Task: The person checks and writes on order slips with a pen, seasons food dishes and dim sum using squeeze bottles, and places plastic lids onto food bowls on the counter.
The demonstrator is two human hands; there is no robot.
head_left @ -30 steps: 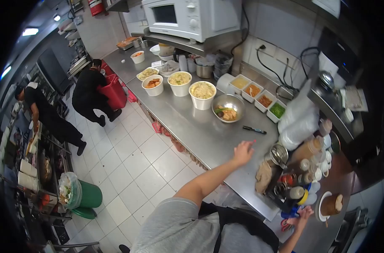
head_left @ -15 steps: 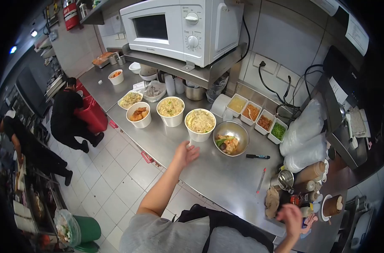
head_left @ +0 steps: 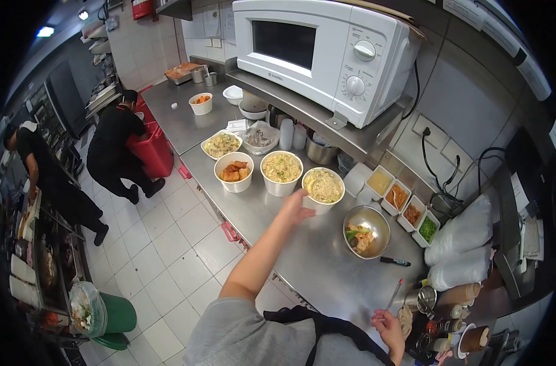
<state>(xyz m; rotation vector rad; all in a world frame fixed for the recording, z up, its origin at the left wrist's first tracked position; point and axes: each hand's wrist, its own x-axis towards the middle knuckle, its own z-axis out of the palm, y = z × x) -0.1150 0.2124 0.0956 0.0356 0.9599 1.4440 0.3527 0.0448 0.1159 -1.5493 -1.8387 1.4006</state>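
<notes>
My left hand [head_left: 294,208] reaches out over the steel counter, fingers apart, at the near left side of a white paper bowl of fried rice [head_left: 324,186]. Its thumb and fingertips appear to touch the bowl's wall. Left of that stand a second bowl of fried rice [head_left: 281,168] and a bowl of fried golden pieces [head_left: 234,172]. Right of my left hand sits a metal mixing bowl [head_left: 379,222] with cooked food inside. My right hand [head_left: 388,329] hovers low over the counter's near edge, fingers loosely bent and apparently empty, just below a red-tipped pen [head_left: 395,294].
A microwave [head_left: 327,55] on a shelf overhangs the back. Small topping tubs [head_left: 410,213], a black marker [head_left: 395,261] and plastic-wrapped stacks [head_left: 460,232] line the right. An oblong rice container [head_left: 222,144] stands farther left. Two people work beyond the counter, one by a red bin [head_left: 153,154].
My left hand has moved forward to the side of the nearest rice bowl. The right hand has drawn in leftward, away from the bottles. The whole view has shifted as my head turned.
</notes>
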